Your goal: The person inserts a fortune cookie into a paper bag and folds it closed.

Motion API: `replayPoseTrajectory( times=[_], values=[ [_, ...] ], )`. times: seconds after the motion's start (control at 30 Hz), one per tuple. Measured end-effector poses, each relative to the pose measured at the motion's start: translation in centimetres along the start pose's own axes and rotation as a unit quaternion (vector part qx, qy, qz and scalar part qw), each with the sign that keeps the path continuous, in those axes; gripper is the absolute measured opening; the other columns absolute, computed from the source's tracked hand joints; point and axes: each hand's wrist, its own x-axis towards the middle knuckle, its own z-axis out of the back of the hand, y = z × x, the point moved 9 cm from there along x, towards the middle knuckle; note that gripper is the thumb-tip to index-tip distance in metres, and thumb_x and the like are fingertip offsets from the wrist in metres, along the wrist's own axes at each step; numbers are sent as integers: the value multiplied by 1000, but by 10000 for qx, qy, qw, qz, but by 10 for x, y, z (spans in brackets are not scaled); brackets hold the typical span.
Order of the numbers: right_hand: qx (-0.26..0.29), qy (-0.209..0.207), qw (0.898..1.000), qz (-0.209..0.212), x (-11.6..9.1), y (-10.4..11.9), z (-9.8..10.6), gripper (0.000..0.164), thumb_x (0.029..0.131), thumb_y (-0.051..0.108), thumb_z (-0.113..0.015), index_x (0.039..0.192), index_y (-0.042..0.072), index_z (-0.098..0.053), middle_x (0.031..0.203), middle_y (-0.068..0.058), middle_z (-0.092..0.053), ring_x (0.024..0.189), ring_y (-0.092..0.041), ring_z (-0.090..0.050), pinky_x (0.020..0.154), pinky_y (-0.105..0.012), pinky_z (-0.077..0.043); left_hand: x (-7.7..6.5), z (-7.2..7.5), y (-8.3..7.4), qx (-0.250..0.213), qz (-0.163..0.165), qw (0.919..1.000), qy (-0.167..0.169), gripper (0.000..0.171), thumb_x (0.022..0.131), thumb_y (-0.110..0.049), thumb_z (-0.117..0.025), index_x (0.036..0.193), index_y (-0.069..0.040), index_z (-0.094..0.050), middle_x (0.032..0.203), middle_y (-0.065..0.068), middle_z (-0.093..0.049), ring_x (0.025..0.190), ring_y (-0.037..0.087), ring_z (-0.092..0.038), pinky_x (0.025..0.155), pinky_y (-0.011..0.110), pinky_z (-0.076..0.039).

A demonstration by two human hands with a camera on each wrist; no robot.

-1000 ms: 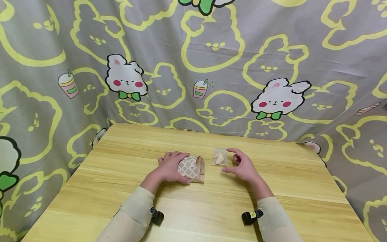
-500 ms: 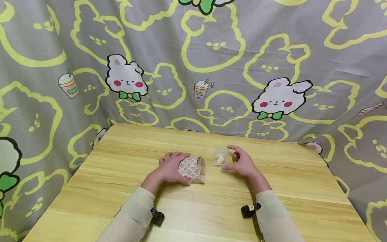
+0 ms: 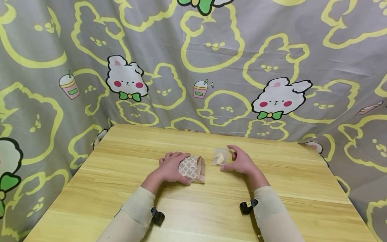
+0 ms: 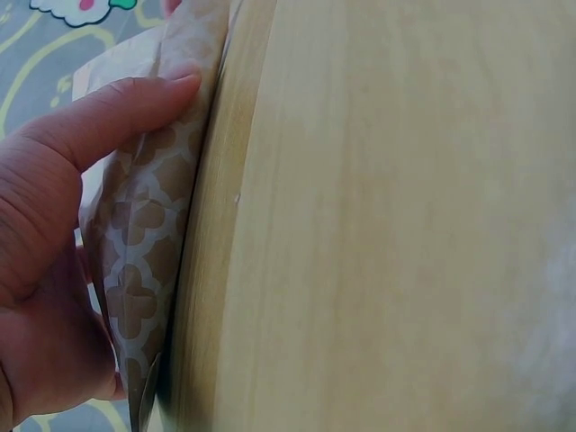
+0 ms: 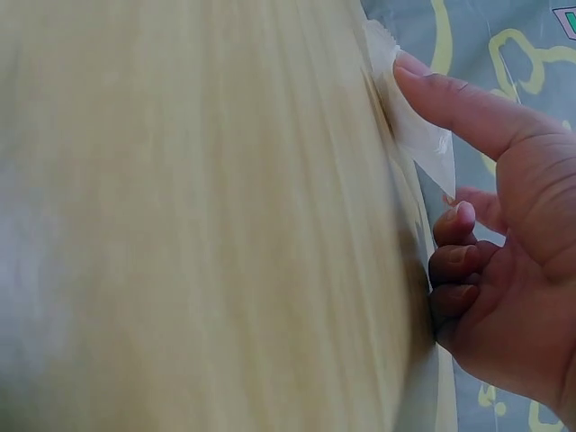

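The left hand [image 3: 173,169] grips a patterned bag [image 3: 189,167] lying on the bench [image 3: 193,210]; near the bag's mouth, the right hand [image 3: 244,163], thumb and forefinger spread apart, other fingers curled, is at a translucent packet's edge, the packet [image 3: 218,156] flat.

Right grip [image 3: 243,162] slightly farther forward and left, closer to translucent packet [image 3: 220,157].
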Motion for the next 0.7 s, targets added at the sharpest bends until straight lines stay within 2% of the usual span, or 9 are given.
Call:
replayPoseTrajectory(
  times=[0.17,0.7],
  values=[
    [-69,19,9999,-86,0,0,0,109,63,31,-97,150,2,-37,90,-11,-41,81,-23,-40,73,-39,-34,2,0,0,4,-41,10000,-18,108,57,-57,-92,150,-28,-47,145,4,-46,131,39,-33,92,58,-28],
    [-275,-127,9993,202,-5,5,-3,76,68,33,-93,130,10,-56,80,-7,-43,69,-21,-40,65,-36,-33,1,-1,1,10,29,10000,23,108,57,-57,-92,151,-30,-46,145,3,-46,132,38,-32,93,58,-27]
  ],
)
